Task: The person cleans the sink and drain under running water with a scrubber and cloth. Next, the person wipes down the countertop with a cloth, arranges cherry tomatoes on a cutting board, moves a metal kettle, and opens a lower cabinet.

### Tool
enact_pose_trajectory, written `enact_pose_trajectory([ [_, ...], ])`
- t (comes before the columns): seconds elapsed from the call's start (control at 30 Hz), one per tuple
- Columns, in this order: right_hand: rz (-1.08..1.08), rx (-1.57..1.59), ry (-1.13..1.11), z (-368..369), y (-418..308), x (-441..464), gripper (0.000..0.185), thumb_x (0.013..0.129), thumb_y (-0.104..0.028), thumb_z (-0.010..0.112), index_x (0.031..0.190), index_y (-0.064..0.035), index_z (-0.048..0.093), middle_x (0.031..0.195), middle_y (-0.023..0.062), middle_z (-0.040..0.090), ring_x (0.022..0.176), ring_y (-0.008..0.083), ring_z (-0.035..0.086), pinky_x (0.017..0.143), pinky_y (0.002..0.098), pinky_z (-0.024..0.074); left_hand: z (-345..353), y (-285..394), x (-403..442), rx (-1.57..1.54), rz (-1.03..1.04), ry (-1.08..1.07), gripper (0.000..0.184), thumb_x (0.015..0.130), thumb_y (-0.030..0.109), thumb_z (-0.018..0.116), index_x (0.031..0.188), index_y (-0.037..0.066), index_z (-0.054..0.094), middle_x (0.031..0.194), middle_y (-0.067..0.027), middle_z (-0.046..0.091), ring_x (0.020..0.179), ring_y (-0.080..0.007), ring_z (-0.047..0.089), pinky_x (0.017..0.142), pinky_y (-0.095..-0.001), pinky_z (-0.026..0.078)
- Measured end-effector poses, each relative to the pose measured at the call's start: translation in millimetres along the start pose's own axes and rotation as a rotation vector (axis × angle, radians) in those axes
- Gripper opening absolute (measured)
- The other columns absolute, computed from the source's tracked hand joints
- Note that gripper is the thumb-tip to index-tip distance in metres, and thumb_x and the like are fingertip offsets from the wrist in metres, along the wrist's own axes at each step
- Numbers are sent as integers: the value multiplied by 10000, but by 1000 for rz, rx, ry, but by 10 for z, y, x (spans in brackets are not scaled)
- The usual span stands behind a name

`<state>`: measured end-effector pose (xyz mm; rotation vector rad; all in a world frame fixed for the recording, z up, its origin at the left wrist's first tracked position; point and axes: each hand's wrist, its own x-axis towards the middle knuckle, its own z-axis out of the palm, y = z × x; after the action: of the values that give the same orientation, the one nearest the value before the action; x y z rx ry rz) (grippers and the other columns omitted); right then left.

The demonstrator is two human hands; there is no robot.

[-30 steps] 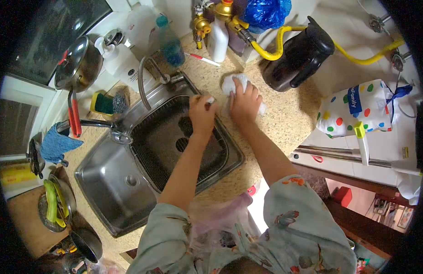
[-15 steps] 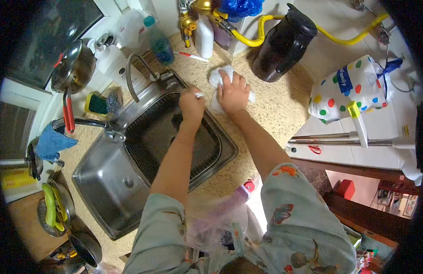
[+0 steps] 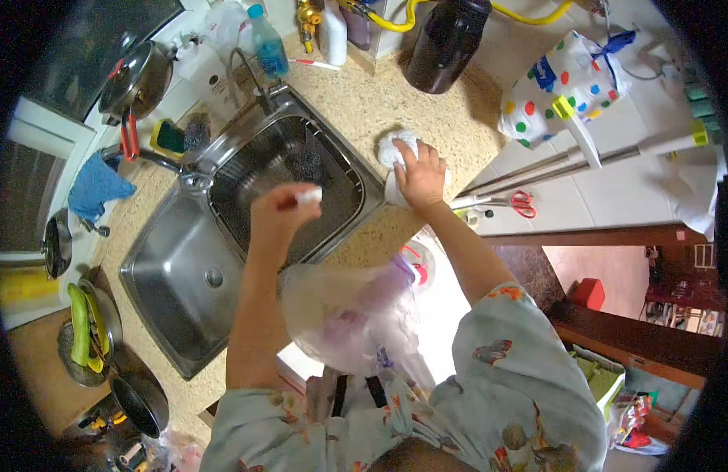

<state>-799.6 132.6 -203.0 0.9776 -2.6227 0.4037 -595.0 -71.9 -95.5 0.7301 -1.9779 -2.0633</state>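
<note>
My left hand (image 3: 273, 220) is raised over the right sink basin, slightly blurred. Its fingers pinch a small white thing (image 3: 309, 194) whose kind I cannot make out. Below that hand, a dark mesh basket (image 3: 332, 165) lines the basin of the steel sink (image 3: 163, 275). On the speckled counter (image 3: 352, 102), right of the sink, my right hand (image 3: 423, 177) presses down on a crumpled white cloth (image 3: 397, 148). Its fingers curl over the cloth, which bunches ahead of them and spreads out under the palm.
Behind the sink stand a faucet (image 3: 254, 82), a blue-green bottle (image 3: 268, 47) and a sponge holder (image 3: 167, 138). A dark thermos (image 3: 446, 47) is at the back right, near a dotted bag (image 3: 560, 86). A translucent plastic bag (image 3: 332, 315) hangs before the counter's front edge.
My left hand has moved back toward me, from the sink's far right rim to above the basin. My right hand and the cloth have slid nearer the counter's right front edge. The view has shifted.
</note>
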Motion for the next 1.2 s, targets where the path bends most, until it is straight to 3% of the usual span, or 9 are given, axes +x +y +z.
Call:
enact_pose_trajectory([
  [0.17, 149, -30, -77, -307, -219, -731, 534, 849, -319, 633, 1345, -299, 435, 1293, 149, 481, 1168, 338, 443, 901, 553, 366, 49, -142, -1251, -40, -117, -150, 220, 731, 28, 753, 936, 21, 675, 808, -29, 670, 782, -115, 635, 726, -253, 519],
  [0.27, 126, 11, -164, -491, -614, -1094, 537, 829, -301, 641, 1332, -316, 453, 1270, 146, 490, 1160, 351, 453, 900, 524, 399, 248, -462, -1611, 470, -210, -125, 188, 753, 65, 730, 923, 28, 660, 813, -72, 674, 730, -188, 657, 713, -295, 530],
  [0.47, -363, 186, -179, -509, -679, -1282, 577, 755, -290, 708, 1294, -288, 503, 1258, 192, 496, 1107, 360, 484, 869, 494, 404, 593, -852, -1737, 785, 411, -124, 164, 829, 161, 644, 931, 33, 649, 1008, -144, 646, 904, -332, 621, 779, -396, 508],
  [0.53, -121, 89, -473, -479, -335, -1081, 528, 802, -250, 642, 1309, -282, 496, 1235, 182, 504, 1134, 341, 485, 845, 495, 440, 466, -692, -1797, 792, 200, -236, 177, 837, 134, 640, 982, 34, 658, 1039, -149, 641, 974, -320, 602, 814, -396, 496],
  [0.63, 300, 34, 132, -285, 223, -794, 560, 807, -240, 648, 1334, -202, 465, 1245, 234, 486, 1143, 409, 452, 903, 532, 382, 256, -653, -1913, 658, 240, 34, 221, 822, 84, 660, 1032, 18, 653, 1037, -148, 643, 976, -314, 608, 860, -388, 486],
  [0.73, 756, 23, 193, -131, 632, -264, 537, 867, -296, 610, 1364, -212, 427, 1286, 260, 457, 1140, 434, 441, 929, 531, 378, 52, -767, -1773, 757, 317, 228, 258, 811, 64, 677, 1053, -16, 634, 1026, -153, 646, 971, -316, 612, 874, -389, 483],
  [0.87, 1065, 380, 706, 317, 1326, -11, 643, 885, -316, 592, 1367, 38, 356, 1320, 310, 431, 1208, 456, 420, 1032, 465, 332, 188, -391, -1529, 1042, 221, 606, 296, 818, 58, 683, 1082, -54, 610, 1002, -160, 650, 932, -319, 624, 848, -395, 490],
  [0.97, 1275, 574, 510, 299, 1317, -98, 821, 883, -498, 558, 1329, 146, 314, 1376, 345, 382, 1271, 449, 400, 1074, 416, 309, 30, -602, -1565, 588, -251, 502, 270, 814, 62, 694, 1058, -37, 634, 988, -150, 654, 890, -278, 636, 804, -368, 498],
  [1.2, 1347, 400, -34, -30, 502, -487, 933, 843, -642, 493, 1348, 110, 275, 1275, 354, 484, 1212, 469, 470, 1012, 436, 382, 138, -597, -1961, 431, -128, 197, 159, 779, 51, 707, 928, -1, 683, 976, -122, 656, 842, -221, 643, 766, -305, 497],
])
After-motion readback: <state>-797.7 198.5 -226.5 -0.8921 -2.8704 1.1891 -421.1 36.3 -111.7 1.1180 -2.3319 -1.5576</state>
